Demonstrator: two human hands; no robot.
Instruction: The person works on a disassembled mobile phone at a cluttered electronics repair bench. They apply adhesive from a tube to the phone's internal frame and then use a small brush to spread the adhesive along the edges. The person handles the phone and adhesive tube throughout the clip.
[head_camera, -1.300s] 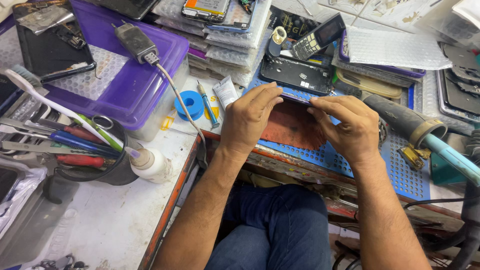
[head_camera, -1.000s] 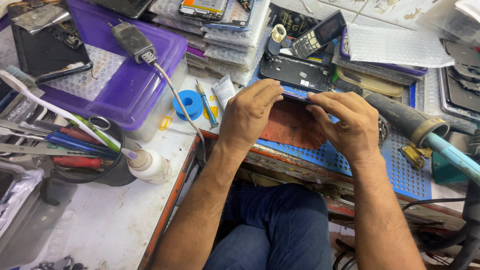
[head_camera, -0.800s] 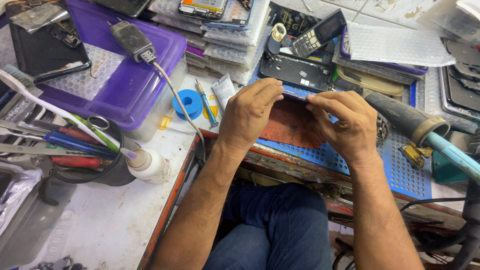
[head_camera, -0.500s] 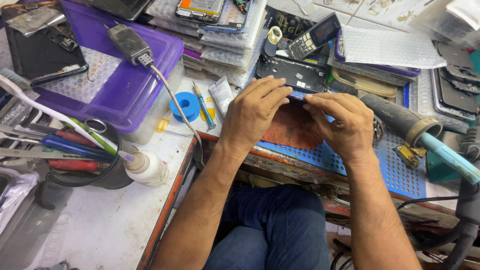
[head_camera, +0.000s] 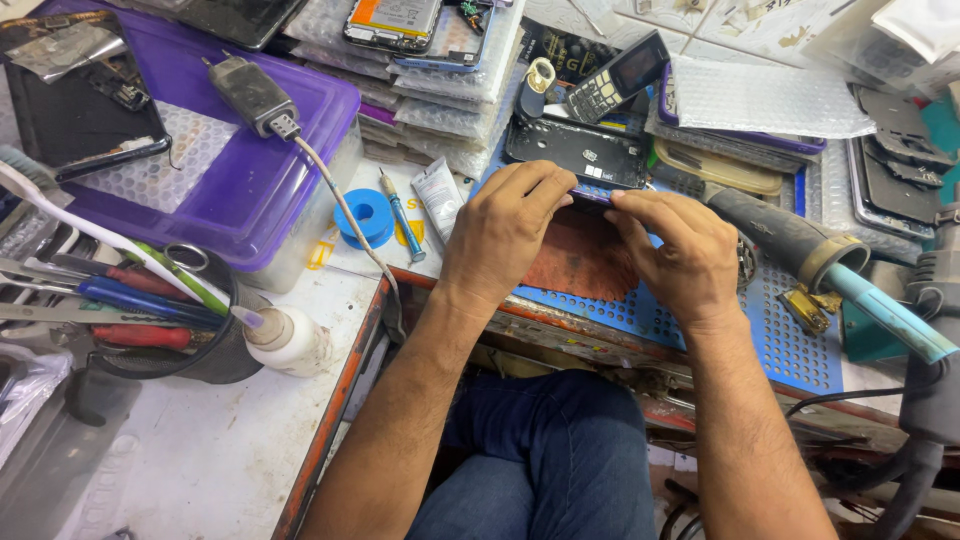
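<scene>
My left hand (head_camera: 505, 230) and my right hand (head_camera: 680, 255) both pinch a thin dark phone part (head_camera: 592, 197) held on edge above a worn reddish patch (head_camera: 580, 265) of the blue perforated mat (head_camera: 780, 335). Fingertips of both hands meet along its top edge, and most of the part is hidden behind them. A black phone back frame (head_camera: 580, 150) lies flat just beyond the hands.
A purple lidded box (head_camera: 190, 180) with a charger plug (head_camera: 250, 95) sits at left. A black cup of tools (head_camera: 150, 320), a glue bottle (head_camera: 285, 340), a blue tape roll (head_camera: 365, 215), a keypad phone (head_camera: 615, 80), a hot-air gun (head_camera: 800, 250) and stacked bubble-wrapped parts (head_camera: 430, 70) surround the mat.
Both hands have drawn closer together and tipped the thin part up on its edge; the view has shifted slightly.
</scene>
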